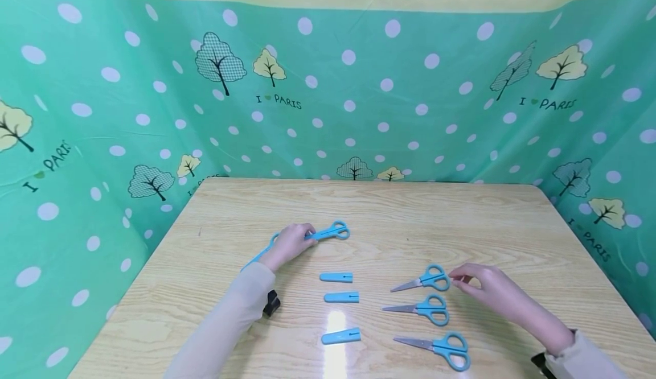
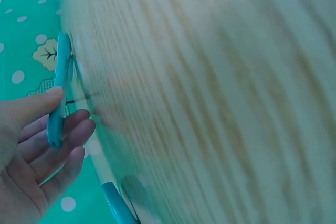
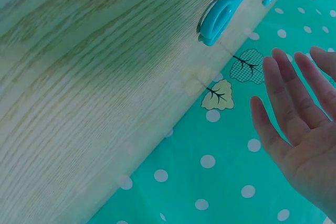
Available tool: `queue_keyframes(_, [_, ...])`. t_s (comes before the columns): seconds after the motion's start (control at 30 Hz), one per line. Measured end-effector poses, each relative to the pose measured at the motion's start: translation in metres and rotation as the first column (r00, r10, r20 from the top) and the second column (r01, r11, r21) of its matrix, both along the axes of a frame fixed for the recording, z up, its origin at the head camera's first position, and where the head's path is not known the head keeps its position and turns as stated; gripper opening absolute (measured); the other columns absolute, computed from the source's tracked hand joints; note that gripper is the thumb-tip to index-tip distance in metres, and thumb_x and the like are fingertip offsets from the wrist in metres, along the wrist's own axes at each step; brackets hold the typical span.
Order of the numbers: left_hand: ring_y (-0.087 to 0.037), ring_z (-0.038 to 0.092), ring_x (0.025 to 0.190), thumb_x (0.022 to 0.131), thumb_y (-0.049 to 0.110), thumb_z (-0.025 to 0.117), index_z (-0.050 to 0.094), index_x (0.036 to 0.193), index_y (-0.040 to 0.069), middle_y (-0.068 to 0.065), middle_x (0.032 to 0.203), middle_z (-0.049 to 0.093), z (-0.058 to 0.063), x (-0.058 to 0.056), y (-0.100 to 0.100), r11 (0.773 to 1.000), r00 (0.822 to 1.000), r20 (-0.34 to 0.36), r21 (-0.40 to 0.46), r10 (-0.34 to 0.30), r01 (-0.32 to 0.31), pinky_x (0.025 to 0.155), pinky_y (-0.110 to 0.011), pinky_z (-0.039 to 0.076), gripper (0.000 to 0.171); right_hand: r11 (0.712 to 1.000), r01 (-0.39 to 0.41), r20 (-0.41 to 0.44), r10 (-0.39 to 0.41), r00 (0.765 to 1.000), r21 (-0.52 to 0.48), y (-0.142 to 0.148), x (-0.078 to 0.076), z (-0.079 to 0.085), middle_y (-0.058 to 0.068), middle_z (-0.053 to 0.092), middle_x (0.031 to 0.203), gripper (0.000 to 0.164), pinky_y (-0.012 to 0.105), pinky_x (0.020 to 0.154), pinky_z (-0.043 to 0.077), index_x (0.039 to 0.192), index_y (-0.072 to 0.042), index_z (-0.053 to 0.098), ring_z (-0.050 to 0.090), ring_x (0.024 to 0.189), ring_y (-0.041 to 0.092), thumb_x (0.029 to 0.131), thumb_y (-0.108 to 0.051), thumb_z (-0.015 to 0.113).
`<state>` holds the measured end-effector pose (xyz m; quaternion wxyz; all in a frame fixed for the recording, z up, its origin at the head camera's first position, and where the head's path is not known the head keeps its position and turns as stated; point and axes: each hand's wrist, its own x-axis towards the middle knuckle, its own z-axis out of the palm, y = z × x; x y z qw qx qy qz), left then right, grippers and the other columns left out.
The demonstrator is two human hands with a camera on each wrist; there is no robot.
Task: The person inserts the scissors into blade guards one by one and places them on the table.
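At the back of the table, my left hand (image 1: 293, 244) pinches a pair of blue-handled scissors (image 1: 334, 230) by its blade end, which is covered in blue. The left wrist view shows the thumb and fingertips on either side of these scissors (image 2: 63, 59). Another long blue piece (image 1: 258, 256) lies partly hidden behind the left forearm. Beside the farthest of three bare-bladed scissors (image 1: 427, 279), my right hand (image 1: 482, 282) hovers with loosely bent fingers. In the right wrist view this hand (image 3: 307, 124) holds nothing and is apart from the scissors' handles (image 3: 220, 17).
Three blue blade covers (image 1: 341, 297) lie in a column mid-table. To their right are the middle scissors (image 1: 425, 309) and the nearest scissors (image 1: 443, 346), blades pointing left. A green dotted curtain (image 1: 348, 83) surrounds the wooden table (image 1: 410, 214) at the back and sides.
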<state>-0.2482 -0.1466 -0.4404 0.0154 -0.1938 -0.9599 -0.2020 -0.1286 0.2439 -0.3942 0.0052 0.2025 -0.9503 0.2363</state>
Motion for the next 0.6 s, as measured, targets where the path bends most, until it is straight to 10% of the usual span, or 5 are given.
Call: queue_keyframes(0.6, [-0.014,0.053,0.069,0.076,0.017,0.069,0.063,0.088,0.005,-0.003,0.076,0.059,-0.0016,-0.007,0.0029,0.999,0.996,0.082,-0.054,0.014,-0.01,0.062,-0.027,0.046,0.018,1.0,0.002,0.065,-0.003,0.998,0.01,0.0025,-0.0021,-0.0036,-0.003,0.064,0.086,0.016,0.031,0.065,0.051,0.096,-0.005,0.066,0.057,0.074,0.006,0.081,-0.009,0.061])
